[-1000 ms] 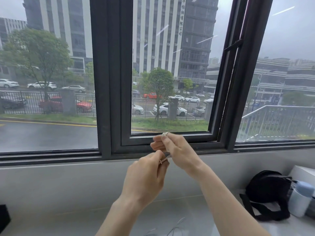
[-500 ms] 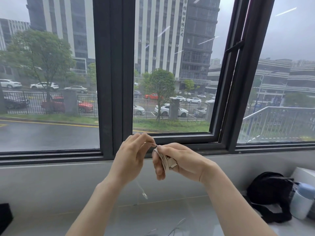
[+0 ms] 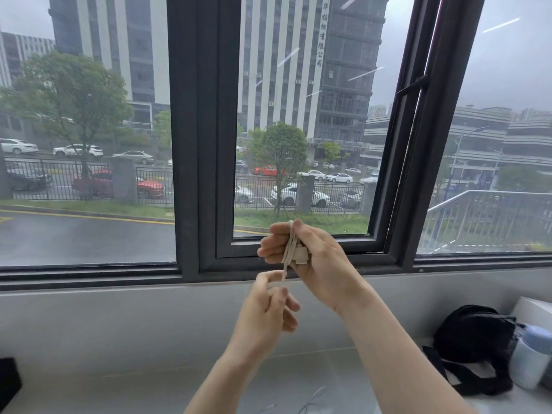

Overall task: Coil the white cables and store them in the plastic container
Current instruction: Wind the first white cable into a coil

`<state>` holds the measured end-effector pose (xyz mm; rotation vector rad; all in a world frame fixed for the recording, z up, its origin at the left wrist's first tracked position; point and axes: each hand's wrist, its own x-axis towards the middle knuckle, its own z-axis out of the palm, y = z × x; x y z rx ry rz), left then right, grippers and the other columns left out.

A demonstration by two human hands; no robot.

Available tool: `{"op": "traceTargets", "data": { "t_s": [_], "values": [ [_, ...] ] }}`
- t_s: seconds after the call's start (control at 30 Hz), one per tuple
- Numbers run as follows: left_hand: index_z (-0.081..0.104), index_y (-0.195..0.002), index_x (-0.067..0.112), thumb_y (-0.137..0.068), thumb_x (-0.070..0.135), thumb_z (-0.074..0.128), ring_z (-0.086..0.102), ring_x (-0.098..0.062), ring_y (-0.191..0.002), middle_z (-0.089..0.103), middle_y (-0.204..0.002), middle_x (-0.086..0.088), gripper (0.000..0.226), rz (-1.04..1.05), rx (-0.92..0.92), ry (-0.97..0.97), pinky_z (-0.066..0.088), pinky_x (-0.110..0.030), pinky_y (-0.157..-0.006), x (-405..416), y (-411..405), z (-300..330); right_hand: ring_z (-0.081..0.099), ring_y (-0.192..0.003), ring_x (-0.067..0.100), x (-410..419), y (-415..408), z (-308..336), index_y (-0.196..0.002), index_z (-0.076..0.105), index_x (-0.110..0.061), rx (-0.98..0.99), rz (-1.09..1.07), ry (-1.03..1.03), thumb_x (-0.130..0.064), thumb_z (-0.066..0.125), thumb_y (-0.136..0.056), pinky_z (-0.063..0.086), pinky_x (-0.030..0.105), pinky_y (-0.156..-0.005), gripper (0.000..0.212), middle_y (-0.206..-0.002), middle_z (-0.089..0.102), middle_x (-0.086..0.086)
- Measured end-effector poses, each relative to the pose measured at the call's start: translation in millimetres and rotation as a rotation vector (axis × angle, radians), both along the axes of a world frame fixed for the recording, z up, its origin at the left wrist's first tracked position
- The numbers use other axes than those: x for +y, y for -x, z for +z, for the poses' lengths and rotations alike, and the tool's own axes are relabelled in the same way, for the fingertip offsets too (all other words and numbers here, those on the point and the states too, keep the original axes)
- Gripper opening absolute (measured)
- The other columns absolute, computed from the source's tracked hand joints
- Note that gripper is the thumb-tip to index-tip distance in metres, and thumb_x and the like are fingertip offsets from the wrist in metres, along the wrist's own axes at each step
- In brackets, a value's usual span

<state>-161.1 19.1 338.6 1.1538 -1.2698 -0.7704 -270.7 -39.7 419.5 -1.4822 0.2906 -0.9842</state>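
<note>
A white cable (image 3: 290,248) is wound in several loops around the fingers of my right hand (image 3: 310,258), raised in front of the window frame. A white plug (image 3: 300,254) rests against that palm. Just below, my left hand (image 3: 268,312) pinches the cable's loose end between thumb and fingers. More white cable (image 3: 312,398) lies on the grey sill at the bottom edge. No plastic container is in view.
A black bag (image 3: 475,336) with a strap sits on the sill at the right, beside a pale blue bottle (image 3: 533,357) and a white box (image 3: 534,312). A dark object (image 3: 7,380) is at the left edge. The dark window frame (image 3: 206,144) stands behind my hands.
My left hand has dropped from level with the right hand to below it, drawing the cable end down around the coil. My right hand rose a little and kept the loops.
</note>
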Motion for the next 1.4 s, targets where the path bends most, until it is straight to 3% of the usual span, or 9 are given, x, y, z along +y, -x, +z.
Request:
{"op": "traceTargets", "data": {
  "t_s": [0.27,0.37,0.47,0.63,0.83,1.0,1.13,1.3,1.4],
  "values": [
    [0.038,-0.108,0.036,-0.099,0.028,0.042,0.067,-0.02,-0.078,0.072,-0.086,0.012,0.013,0.269,-0.785,0.246,0.054,-0.042,-0.071,19.9,-2.3,8.9,0.074,-0.104,0.026,-12.9,2.6,-15.0,-0.119,0.068,-0.003,0.403,-0.398,0.265,-0.026,0.037,-0.11,0.058,0.042,-0.097,0.04,-0.109,0.077,0.014],
    [0.043,-0.108,0.034,-0.096,0.029,0.045,0.069,-0.018,-0.087,0.074,-0.099,0.015,0.014,0.344,-0.906,0.34,0.054,-0.04,-0.068,21.8,-8.8,25.3,0.07,-0.098,0.038,-11.0,3.9,-20.0,-0.105,0.072,0.002,0.582,-0.313,0.278,-0.045,0.034,-0.108,0.054,0.046,-0.1,0.06,-0.103,0.075,0.024],
    [0.051,-0.103,0.032,-0.096,0.031,0.051,0.065,-0.014,-0.087,0.071,-0.095,0.015,0.008,0.38,-1.015,0.459,0.053,-0.036,-0.064,17.9,-22.9,36.9,0.07,-0.08,0.02,-3.2,8.0,-18.4,-0.084,0.075,-0.01,0.668,-0.175,0.2,-0.057,0.017,-0.106,0.053,0.034,-0.093,0.077,-0.087,0.076,0.012],
    [0.059,-0.096,0.031,-0.095,0.024,0.06,0.056,-0.011,-0.083,0.068,-0.09,0.016,0.007,0.363,-1.062,0.527,0.049,-0.029,-0.076,5.4,-48.1,45.7,0.068,-0.093,0.037,2.2,17.0,-17.1,-0.106,0.068,0.005,0.595,0.129,0.008,-0.05,0.021,-0.109,0.053,0.042,-0.087,0.072,-0.103,0.069,0.038],
    [0.063,-0.096,0.032,-0.101,0.024,0.053,0.058,-0.004,-0.088,0.061,-0.091,0.026,0.014,0.287,-0.795,0.483,0.048,-0.031,-0.081,-6.1,-54.7,32.7,0.069,-0.075,0.034,8.3,18.1,-13.3,-0.097,0.065,0.001,0.535,0.243,0.016,-0.02,0.032,-0.107,0.052,0.039,-0.075,0.041,-0.081,0.068,0.021],
    [0.068,-0.096,0.022,-0.101,0.004,0.052,0.071,-0.017,-0.087,0.072,-0.09,0.002,0.025,0.104,-0.282,0.355,0.056,-0.03,-0.075,-4.5,-42.8,18.0,0.067,-0.073,0.032,13.7,14.2,-11.6,-0.086,0.062,-0.004,0.477,0.287,0.0,-0.019,0.032,-0.108,0.05,0.04,-0.072,0.04,-0.07,0.062,0.014],
    [0.064,-0.101,0.005,-0.099,-0.013,0.042,0.057,-0.017,-0.04,0.062,-0.05,-0.003,0.029,-0.039,0.058,0.29,0.047,-0.025,-0.042,0.6,-26.0,11.1,0.067,-0.07,0.033,17.2,8.8,-10.7,-0.078,0.059,-0.005,0.391,0.298,-0.036,-0.017,0.031,-0.107,0.051,0.04,-0.071,0.042,-0.066,0.061,0.016],
    [0.06,-0.112,0.014,-0.106,0.01,0.042,0.04,-0.009,-0.043,0.051,-0.05,0.002,0.019,-0.048,0.386,0.17,0.036,-0.018,-0.043,12.3,-7.8,9.4,0.068,-0.066,0.033,18.6,3.5,-10.3,-0.075,0.054,-0.005,0.275,0.285,-0.082,-0.015,0.029,-0.106,0.055,0.036,-0.065,0.041,-0.06,0.057,0.015],
    [0.06,-0.095,0.01,-0.108,0.028,0.036,0.035,-0.013,-0.051,0.048,-0.053,0.001,0.032,-0.061,0.472,0.13,0.033,-0.024,-0.051,15.6,-5.2,10.0,0.067,-0.067,0.033,14.7,3.9,-11.5,-0.074,0.054,-0.006,0.24,0.281,-0.146,-0.021,0.031,-0.105,0.054,0.037,-0.066,0.041,-0.059,0.056,0.014]
  ]
}}
